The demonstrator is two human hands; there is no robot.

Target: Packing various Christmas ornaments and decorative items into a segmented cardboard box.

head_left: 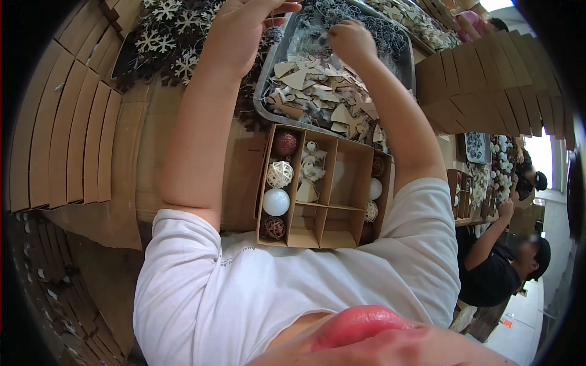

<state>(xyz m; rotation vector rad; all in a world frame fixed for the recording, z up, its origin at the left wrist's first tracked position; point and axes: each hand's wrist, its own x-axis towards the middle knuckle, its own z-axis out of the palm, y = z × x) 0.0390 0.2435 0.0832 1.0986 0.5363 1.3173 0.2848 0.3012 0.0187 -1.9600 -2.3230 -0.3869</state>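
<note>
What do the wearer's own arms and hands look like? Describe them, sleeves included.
The left hand and right hand are bare, without gloves. Both forearms are uncovered, with no watch or bracelet visible at either wrist. The left sleeve and right sleeve are short, loose and white, matching the shirt, which carries small dark print.

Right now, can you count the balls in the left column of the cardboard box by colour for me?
Dark red ball: 1
Cream woven ball: 1
White ball: 1
Brown woven ball: 1
Total: 4
</note>
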